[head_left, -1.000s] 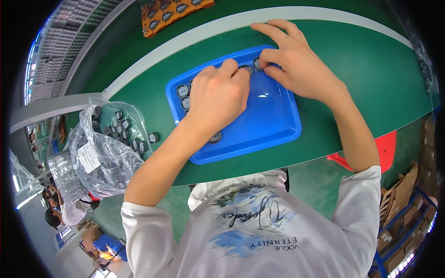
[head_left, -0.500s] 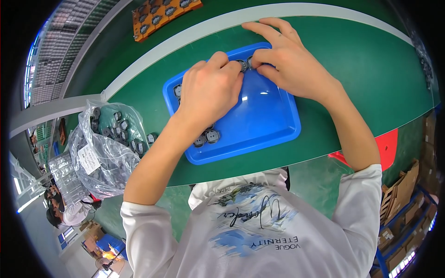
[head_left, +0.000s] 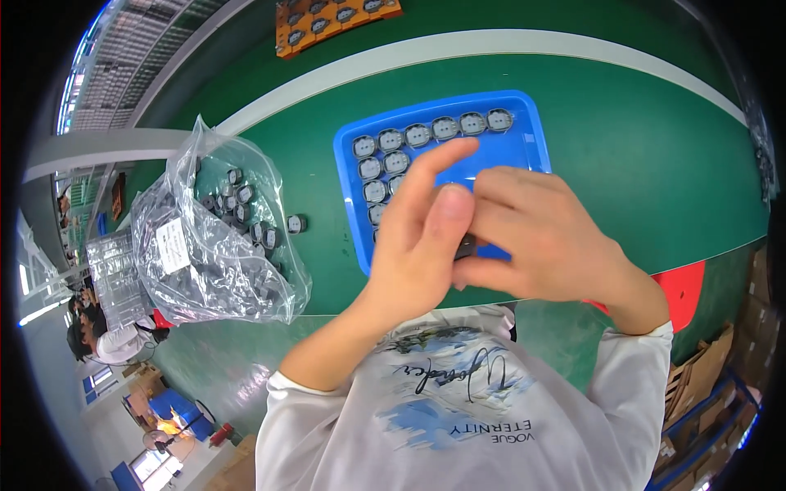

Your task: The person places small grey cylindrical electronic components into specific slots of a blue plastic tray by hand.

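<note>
Grey parts (head_left: pixel 444 127), small and rounded with pale faces, sit in a blue tray (head_left: pixel 524 151); one more, a dark part (head_left: pixel 465 245), shows as a sliver between the hands over the tray's near side.

Nearest are the left hand (head_left: pixel 413 254) and the right hand (head_left: pixel 540 237). Half a second ago both were at the far wall of the tray; now they have drawn back toward the body and come together. The right thumb and bent fingers seem to be pinching the dark part. On the left hand the index finger stretches out toward the far side and the thumb is raised; its other fingers are hidden, so I cannot tell whether they grip too.

To the left, a clear plastic bag (head_left: pixel 217 278) holds more of the same, and a loose part (head_left: pixel 296 223) lies just right of it on the green table (head_left: pixel 639 164).

Farther on, the hands' retreat has uncovered the far row: six parts side by side, none being touched. I judge that row settled for now, with attention shifted to the dark part. A column down the left wall is partly covered by the left hand.

Farthest, past the white strip (head_left: pixel 491 42), stands an orange fixture (head_left: pixel 332 36) loaded with similar pieces.
</note>
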Tool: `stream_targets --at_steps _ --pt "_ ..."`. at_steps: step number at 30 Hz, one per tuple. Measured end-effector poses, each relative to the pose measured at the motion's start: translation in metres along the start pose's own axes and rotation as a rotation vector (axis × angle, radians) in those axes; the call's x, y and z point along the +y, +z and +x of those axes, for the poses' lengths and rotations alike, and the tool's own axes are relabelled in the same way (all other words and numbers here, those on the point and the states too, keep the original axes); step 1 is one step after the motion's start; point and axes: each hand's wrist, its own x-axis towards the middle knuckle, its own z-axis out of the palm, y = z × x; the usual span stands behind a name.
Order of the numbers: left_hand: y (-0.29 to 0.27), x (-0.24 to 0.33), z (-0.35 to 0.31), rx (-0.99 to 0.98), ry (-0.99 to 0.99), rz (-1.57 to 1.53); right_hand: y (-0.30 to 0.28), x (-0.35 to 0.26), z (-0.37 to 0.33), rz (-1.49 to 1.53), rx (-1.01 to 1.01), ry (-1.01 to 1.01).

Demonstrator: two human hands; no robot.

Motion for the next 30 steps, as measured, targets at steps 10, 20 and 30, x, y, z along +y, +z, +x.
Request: stream_targets --at_steps 10,20,30 --pt "-0.005 -0.036 0.034 -0.056 0.577 1.097 -0.019 0.042 -0.037 -0.320 0.053 0.183" --pt "-0.045 -0.019 0.020 -0.240 0.522 1.110 -0.012 0.037 -0.043 -0.459 -0.026 0.194" --pt "-0.046 -0.030 0.031 -0.177 0.658 1.239 -0.003 0.039 -0.041 -0.642 -0.004 0.214"
